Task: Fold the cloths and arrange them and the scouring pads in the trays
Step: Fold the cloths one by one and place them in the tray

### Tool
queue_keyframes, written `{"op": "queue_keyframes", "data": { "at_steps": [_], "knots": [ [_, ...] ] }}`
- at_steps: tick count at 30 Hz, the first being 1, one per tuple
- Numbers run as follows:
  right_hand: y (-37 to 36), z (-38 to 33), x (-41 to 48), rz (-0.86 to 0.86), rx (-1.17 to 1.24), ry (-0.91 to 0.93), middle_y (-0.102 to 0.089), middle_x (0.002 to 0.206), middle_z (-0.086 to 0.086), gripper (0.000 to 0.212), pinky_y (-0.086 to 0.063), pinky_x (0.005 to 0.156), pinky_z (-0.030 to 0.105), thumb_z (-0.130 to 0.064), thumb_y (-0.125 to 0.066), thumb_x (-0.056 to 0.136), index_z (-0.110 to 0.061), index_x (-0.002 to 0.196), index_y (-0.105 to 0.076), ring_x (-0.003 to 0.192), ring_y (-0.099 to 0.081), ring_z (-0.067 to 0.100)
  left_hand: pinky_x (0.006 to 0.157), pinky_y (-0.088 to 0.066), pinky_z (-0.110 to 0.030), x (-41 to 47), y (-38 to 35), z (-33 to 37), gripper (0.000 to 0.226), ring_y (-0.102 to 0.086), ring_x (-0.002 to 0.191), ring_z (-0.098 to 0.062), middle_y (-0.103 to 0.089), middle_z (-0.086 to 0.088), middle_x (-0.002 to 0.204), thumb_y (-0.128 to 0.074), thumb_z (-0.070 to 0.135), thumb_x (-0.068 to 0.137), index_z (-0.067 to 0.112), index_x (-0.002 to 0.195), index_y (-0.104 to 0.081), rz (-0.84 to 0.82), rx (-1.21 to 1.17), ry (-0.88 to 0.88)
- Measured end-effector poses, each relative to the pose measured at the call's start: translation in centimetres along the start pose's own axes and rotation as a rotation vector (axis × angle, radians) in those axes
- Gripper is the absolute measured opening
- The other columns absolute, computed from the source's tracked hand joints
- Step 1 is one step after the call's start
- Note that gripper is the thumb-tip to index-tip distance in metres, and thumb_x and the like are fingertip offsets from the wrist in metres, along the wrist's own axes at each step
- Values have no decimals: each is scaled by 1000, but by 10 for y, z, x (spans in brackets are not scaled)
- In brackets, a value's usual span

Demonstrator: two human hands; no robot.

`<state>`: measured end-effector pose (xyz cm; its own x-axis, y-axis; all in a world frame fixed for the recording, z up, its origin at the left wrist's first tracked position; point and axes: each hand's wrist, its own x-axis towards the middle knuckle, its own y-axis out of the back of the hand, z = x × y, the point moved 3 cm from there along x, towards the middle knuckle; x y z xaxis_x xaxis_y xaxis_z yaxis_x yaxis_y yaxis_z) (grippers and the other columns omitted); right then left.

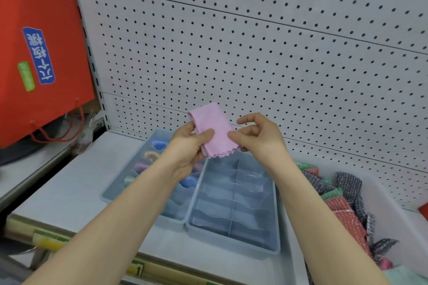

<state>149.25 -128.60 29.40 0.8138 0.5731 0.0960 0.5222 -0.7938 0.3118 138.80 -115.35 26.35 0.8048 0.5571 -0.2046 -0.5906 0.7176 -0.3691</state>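
A folded pink cloth [214,129] is held up above the trays, in front of the pegboard. My left hand [187,148] grips its left edge, thumb across the front. My right hand [257,136] pinches its right edge with thumb and forefinger. Below stand two grey-blue divided trays side by side. The left tray [111,192] holds rolled cloths in blue, beige, purple and green [150,157] in its far compartments. The right tray [275,215] shows bare compartments. Red, green and dark glittery scouring pads [342,201] lie piled in a white bin at the right.
The white bin [393,210] also holds a pink and a mint cloth at its near end [393,268]. A red bag [41,53] stands at the left beyond the shelf. The pegboard wall [254,53] closes off the back. The shelf's front edge [162,268] runs below the trays.
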Motion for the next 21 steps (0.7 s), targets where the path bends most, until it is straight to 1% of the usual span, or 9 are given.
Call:
{"op": "queue_keyframes", "data": {
  "at_steps": [2, 5, 7, 9, 11, 14, 17, 19, 21],
  "knots": [
    [-2, -4, 0, -13, 100, 1, -71, 72, 3, 25, -54, 63, 26, -7, -76, 81, -14, 100, -61, 55, -61, 15, 81, -59, -38, -1, -1, -2, 31, -71, 87, -23, -73, -11, 104, -57, 12, 97, 8, 127, -57, -17, -8, 24],
    [-4, -4, -1, -40, 390, -67, -69, 69, 2, 23, -54, 58, 22, 1, -70, 85, -11, 101, -58, 55, -61, 14, 93, -55, -44, -3, -2, -5, 33, -71, 92, -27, -74, -13, 105, -56, 25, 98, 4, 123, -60, -54, -30, 75],
    [-5, 1, -3, -53, 312, -68, -67, 67, 1, 19, -52, 52, 22, 2, -69, 86, -12, 96, -59, 57, -62, 13, 90, -56, -42, -5, -3, -5, 33, -71, 95, -29, -73, -15, 107, -58, 22, 96, 1, 121, -60, -76, -49, 85],
    [-5, 5, -5, -68, 187, -51, -67, 70, 1, 18, -47, 46, 22, 0, -69, 86, -14, 91, -60, 60, -62, 12, 82, -59, -36, -5, -3, -5, 33, -69, 100, -32, -69, -19, 116, -59, 10, 95, -1, 126, -56, -68, -63, 81],
    [-4, 5, -6, -89, 136, -33, -66, 71, 2, 16, -44, 45, 23, -1, -69, 86, -15, 90, -61, 63, -61, 13, 71, -61, -30, -4, -1, -5, 35, -68, 94, -28, -65, -22, 121, -54, 0, 96, -4, 131, -52, -38, -69, 78],
    [-1, 2, -6, -141, -13, 113, -64, 77, 2, 19, -48, 52, 27, 1, -61, 87, -17, 91, -66, 71, -56, 14, 70, -61, -30, -2, -1, -6, 35, -67, 90, -25, -65, -21, 117, -48, -4, 97, -7, 132, -50, -39, -121, 93],
    [4, 3, -9, -199, -163, 281, -60, 105, -3, 48, -51, 70, 34, 11, -49, 84, -28, 102, -69, 87, -55, 11, 67, -61, -30, -2, -1, -3, 32, -70, 85, -24, -67, -19, 109, -45, -4, 98, -7, 130, -52, -72, -176, 106],
    [5, 4, -11, -267, -219, 351, -51, 120, -4, 55, -50, 79, 27, 10, -58, 83, -34, 114, -67, 102, -54, 8, 64, -61, -29, -3, 0, -1, 30, -73, 78, -22, -69, -17, 104, -45, -4, 98, -6, 126, -54, -90, -198, 116],
    [1, 6, -12, -279, -265, 415, -46, 126, -5, 51, -50, 81, 24, 0, -71, 81, -35, 117, -68, 109, -52, 10, 64, -61, -29, -4, -1, 1, 28, -73, 78, -22, -70, -18, 103, -45, -3, 98, -7, 124, -55, -118, -210, 131]
  ]
}}
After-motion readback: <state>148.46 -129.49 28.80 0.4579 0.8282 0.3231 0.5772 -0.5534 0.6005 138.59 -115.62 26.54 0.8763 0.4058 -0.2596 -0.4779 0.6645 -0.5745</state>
